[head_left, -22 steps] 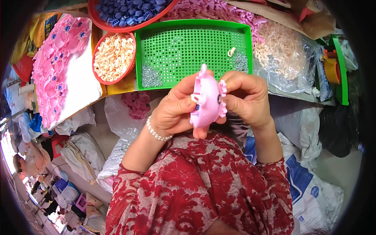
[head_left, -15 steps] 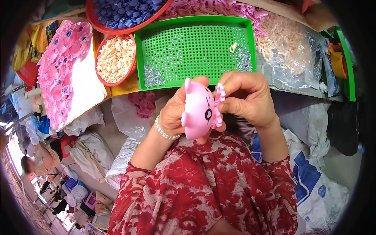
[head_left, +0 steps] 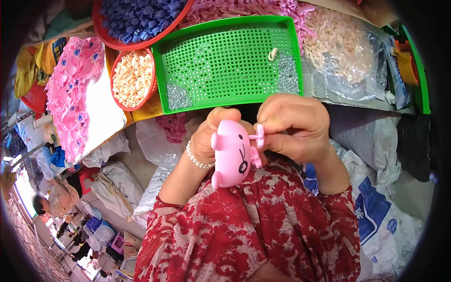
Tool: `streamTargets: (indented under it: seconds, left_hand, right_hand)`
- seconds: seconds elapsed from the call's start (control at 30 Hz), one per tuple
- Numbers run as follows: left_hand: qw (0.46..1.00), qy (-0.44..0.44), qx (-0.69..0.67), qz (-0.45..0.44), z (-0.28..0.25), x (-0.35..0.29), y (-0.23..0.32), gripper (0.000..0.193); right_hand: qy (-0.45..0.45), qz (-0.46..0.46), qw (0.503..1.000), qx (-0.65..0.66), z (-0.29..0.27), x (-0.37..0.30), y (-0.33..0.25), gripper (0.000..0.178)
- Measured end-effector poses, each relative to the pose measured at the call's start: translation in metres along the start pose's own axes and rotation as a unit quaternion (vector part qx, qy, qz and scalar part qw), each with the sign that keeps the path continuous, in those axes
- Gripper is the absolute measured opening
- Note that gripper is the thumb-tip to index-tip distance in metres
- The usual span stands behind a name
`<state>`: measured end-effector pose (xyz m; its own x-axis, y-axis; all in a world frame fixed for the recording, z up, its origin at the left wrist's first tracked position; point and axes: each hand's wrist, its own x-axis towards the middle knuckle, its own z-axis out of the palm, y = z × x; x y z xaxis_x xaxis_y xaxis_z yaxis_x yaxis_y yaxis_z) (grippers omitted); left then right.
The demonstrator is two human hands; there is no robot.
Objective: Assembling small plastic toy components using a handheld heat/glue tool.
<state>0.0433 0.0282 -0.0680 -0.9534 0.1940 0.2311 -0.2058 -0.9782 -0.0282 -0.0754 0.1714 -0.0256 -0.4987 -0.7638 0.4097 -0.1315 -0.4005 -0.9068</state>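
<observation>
My left hand (head_left: 204,137), a pearl bracelet at its wrist, is closed around a pink plastic animal-head toy (head_left: 229,155) with small ears and a printed black face. The toy lies on its side, ears to the left. Between thumb and forefinger, my right hand (head_left: 303,129) pinches a small pink plastic part (head_left: 260,136) at the toy's right edge. A thin stem joins that part to the head, and a second pink piece (head_left: 255,157) sticks out just below. My left fingertips are mostly hidden behind the toy.
Beyond my hands stands a green perforated tray (head_left: 159,80) with small metal screws (head_left: 287,75) in its corners. Left of it are a basket of cream plastic parts (head_left: 133,77) and a red tub of blue parts (head_left: 141,19). Pink parts (head_left: 70,89) lie at far left.
The toy has turned in my left hand and come slightly nearer to me. My right hand's pinch has shifted a little, showing the stem between part and head.
</observation>
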Motion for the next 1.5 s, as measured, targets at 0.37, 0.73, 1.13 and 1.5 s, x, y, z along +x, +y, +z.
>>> streamTargets:
  seconds: [0.37, 0.73, 1.13, 1.5]
  left_hand:
    - [0.992, -0.031, 0.123, -0.023, -0.006, 0.002, 0.009, 0.033]
    - [0.989, -0.012, 0.147, -0.022, -0.008, -0.001, 0.008, 0.03]
    - [0.99, 0.011, 0.141, -0.019, 0.006, -0.002, 0.001, 0.037]
    - [0.948, 0.281, 0.15, 0.006, 0.02, 0.005, -0.012, 0.042]
  right_hand:
    - [0.023, 0.077, 0.992, 0.101, 0.007, -0.008, 0.005, 0.017]
    - [-0.013, -0.099, 0.985, -0.143, 0.0, 0.0, -0.007, 0.017]
    - [0.009, -0.004, 1.0, -0.005, 0.0, -0.017, 0.0, 0.01]
    - [0.072, 0.059, 0.995, 0.038, -0.002, -0.027, 0.011, 0.012]
